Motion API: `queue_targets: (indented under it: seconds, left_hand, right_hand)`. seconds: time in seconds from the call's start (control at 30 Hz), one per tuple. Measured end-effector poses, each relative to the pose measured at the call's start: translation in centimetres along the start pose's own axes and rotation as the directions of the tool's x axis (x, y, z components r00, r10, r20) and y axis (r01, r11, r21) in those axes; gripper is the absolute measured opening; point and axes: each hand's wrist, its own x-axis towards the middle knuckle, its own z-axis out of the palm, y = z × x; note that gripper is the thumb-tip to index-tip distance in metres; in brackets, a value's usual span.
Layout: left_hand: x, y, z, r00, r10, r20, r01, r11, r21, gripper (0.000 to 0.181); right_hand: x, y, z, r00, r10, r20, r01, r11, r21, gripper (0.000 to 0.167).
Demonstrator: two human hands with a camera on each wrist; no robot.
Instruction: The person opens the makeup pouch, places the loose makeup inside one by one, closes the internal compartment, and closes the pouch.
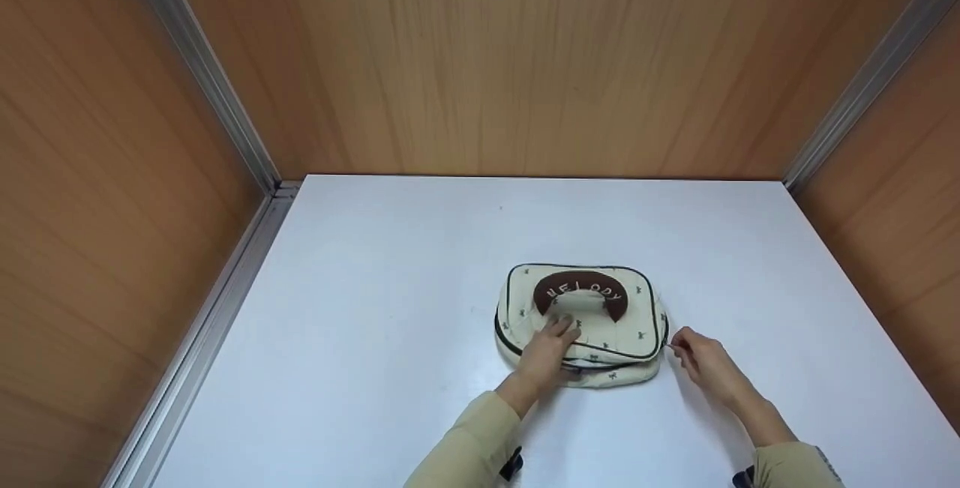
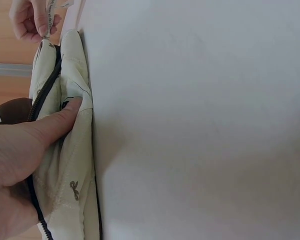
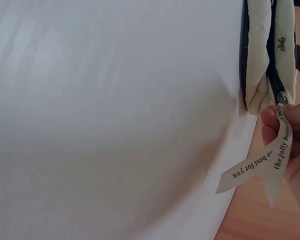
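A cream zippered pouch (image 1: 589, 327) with small bow prints, dark piping and a brown "MELODY" patch (image 1: 555, 284) lies on the white table. My left hand (image 1: 546, 353) grips its near side, fingers on the lid and thumb against the lower wall, as the left wrist view shows. At the pouch's right end my right hand (image 1: 705, 364) pinches the printed ribbon (image 3: 282, 145) tied to the zipper slider (image 3: 282, 97). Two ribbon tails hang from the fingers. Along the near side the dark zipper (image 2: 44, 95) runs with a gap beside it.
The white table (image 1: 360, 308) reaches to wooden panels (image 1: 480, 61) at the back and both sides. Metal rails (image 1: 217, 76) run along the panel corners. A dark strap (image 1: 511, 464) shows by the left sleeve.
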Motion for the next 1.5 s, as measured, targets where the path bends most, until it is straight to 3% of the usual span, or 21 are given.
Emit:
queue_targets:
  seconds: [0.13, 0.37, 0.73, 0.93, 1.13, 1.33, 1.5]
  left_hand:
    - [0.1, 0.2, -0.2, 0.999, -0.026, 0.029, 0.026, 1.000, -0.002, 0.070]
    - [0.0, 0.3, -0.1, 1.000, -0.008, 0.020, 0.007, 1.000, 0.011, 0.070]
    - [-0.2, 0.2, -0.1, 1.000, -0.004, -0.010, 0.004, 1.000, -0.014, 0.070]
    - [-0.3, 0.3, -0.1, 1.000, 0.015, -0.025, -0.015, 1.000, -0.011, 0.070]
    - [-0.3, 0.3, -0.1, 0.999, 0.022, -0.022, -0.022, 1.000, 0.003, 0.070]
    - [-0.3, 0.3, 0.0, 1.000, 0.017, -0.019, -0.017, 1.000, 0.002, 0.069]
    - [-0.4, 0.4, 0.0, 1.000, 0.020, -0.025, -0.020, 1.000, -0.001, 0.069]
  right_hand:
    - [-0.3, -0.6, 0.2, 0.999, 0.030, -0.017, -0.030, 1.000, 0.006, 0.015]
    - [-0.9, -1.5, 0.8, 0.997, 0.071, 0.004, -0.071, 0.997, 0.007, 0.015]
    - [-1.4, -2.6, 1.7, 0.999, 0.031, -0.017, -0.030, 0.999, 0.035, 0.014]
    - [-1.9, -3.3, 2.5, 0.995, 0.069, 0.067, -0.077, 0.989, 0.124, 0.011]
    - [-1.9, -4.4, 2.9, 0.979, 0.117, 0.164, -0.146, 0.973, 0.178, 0.001]
    - [-2.0, -5.1, 2.9, 0.971, 0.152, 0.187, -0.192, 0.957, 0.218, 0.004]
    - [-2.1, -5.7, 3.2, 0.976, 0.128, 0.178, -0.169, 0.957, 0.237, 0.004]
